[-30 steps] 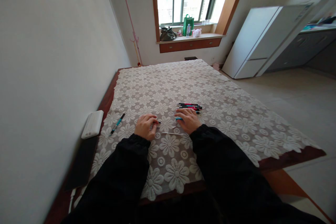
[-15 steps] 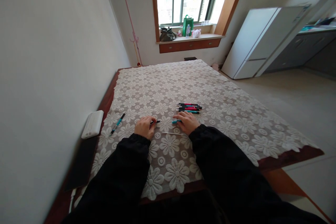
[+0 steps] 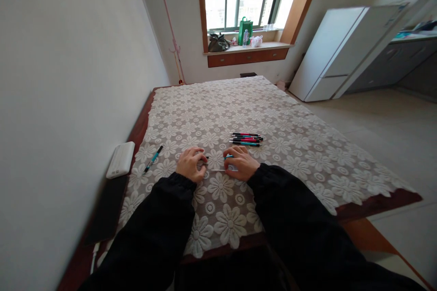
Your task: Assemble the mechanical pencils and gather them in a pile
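Note:
My left hand (image 3: 191, 164) rests on the lace cloth, thumb and fingers curved apart. A small dark pen part (image 3: 206, 158) lies at its fingertips, mostly hidden. Opposite it, my right hand (image 3: 242, 163) has its thumb and index finger spread around a teal pen barrel (image 3: 228, 157), partly covered by the fingers. A thin whitish refill (image 3: 217, 170) lies crosswise between the hands, its right portion beside my right thumb. Beyond the right hand sits a row of several pens (image 3: 245, 139) in black, red and teal. One teal and black pen (image 3: 153, 159) lies apart on the left.
The flower-patterned lace tablecloth (image 3: 218, 113) covers the dark red table. Along the left edge are a white power bank (image 3: 120, 160), a black flat object (image 3: 106, 209) and a white cable (image 3: 94, 257). A wall borders the left side.
Both hands have opened their thumbs away from the index fingers. My right thumb has come down to the refill, and the left hand has shifted slightly right. The pens lie as before.

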Motion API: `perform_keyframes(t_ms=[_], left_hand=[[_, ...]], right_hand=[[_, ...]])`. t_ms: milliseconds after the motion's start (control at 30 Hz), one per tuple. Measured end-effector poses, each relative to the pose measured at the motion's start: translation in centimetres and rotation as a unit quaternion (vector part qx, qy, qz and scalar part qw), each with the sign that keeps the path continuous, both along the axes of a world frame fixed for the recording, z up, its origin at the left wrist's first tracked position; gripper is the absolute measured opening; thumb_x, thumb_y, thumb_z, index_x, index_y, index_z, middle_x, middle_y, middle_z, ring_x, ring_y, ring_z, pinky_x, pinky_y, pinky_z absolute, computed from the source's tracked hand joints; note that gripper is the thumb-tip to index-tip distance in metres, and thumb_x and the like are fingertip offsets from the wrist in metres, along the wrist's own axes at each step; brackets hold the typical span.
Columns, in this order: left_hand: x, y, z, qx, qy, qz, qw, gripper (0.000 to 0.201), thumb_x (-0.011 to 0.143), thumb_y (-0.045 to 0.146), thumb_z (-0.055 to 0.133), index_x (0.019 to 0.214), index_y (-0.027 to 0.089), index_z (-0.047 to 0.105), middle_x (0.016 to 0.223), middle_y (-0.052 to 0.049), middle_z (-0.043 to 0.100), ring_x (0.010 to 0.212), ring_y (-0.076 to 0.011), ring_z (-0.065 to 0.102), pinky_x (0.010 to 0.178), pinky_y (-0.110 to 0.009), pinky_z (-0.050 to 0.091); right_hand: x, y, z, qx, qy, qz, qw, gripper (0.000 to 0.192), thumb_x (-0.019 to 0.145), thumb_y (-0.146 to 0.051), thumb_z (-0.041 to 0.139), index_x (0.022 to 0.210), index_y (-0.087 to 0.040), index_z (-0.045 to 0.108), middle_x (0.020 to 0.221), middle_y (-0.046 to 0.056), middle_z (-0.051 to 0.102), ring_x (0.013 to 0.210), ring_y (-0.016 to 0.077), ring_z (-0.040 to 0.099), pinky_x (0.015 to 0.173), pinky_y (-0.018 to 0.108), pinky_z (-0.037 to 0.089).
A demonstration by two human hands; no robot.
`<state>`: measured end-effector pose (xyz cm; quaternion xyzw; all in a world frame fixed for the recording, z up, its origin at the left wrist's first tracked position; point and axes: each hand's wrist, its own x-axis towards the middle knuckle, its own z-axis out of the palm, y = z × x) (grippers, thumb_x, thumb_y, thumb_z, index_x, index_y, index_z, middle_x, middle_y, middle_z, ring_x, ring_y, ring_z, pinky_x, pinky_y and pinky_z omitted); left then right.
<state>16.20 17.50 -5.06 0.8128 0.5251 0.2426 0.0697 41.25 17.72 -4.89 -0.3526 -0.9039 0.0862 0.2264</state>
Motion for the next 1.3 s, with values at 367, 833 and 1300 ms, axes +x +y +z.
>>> perform_keyframes(t_ms=[367, 833, 1300], left_hand=[[-0.11, 0.43, -0.72, 0.026, -0.020, -0.022, 0.999, 0.005, 0.075, 0.025, 0.068, 0.076, 0.026, 0.072, 0.118, -0.002, 0.068, 0.123, -0.0280, 0.053, 0.107, -0.048, 0.040], [-0.08, 0.31, -0.29, 0.051, -0.045, -0.060, 0.996, 0.031, 0.065, 0.008, 0.060, 0.089, 0.025, 0.070, 0.115, -0.002, 0.068, 0.120, -0.0251, 0.054, 0.109, -0.044, 0.041], [-0.05, 0.33, -0.56, 0.026, -0.018, -0.021, 0.999, 0.005, 0.072, 0.025, 0.069, 0.075, 0.026, 0.073, 0.117, -0.002, 0.068, 0.124, -0.0277, 0.052, 0.110, -0.046, 0.041]], right_hand=[[0.38, 0.53, -0.74, 0.004, 0.016, -0.014, 1.000, 0.004, 0.084, -0.027, 0.074, 0.084, -0.024, 0.071, 0.119, 0.004, 0.064, 0.114, 0.0251, 0.051, 0.098, 0.043, 0.032], [0.34, 0.37, 0.10, 0.025, 0.035, -0.051, 0.998, 0.013, 0.078, -0.013, 0.064, 0.087, -0.022, 0.068, 0.097, 0.005, 0.064, 0.094, 0.0220, 0.053, 0.085, 0.037, 0.036], [-0.21, 0.34, -0.46, 0.040, -0.001, -0.051, 0.998, 0.001, 0.086, -0.020, 0.069, 0.087, -0.020, 0.069, 0.112, 0.006, 0.065, 0.111, 0.0240, 0.051, 0.094, 0.041, 0.036]])
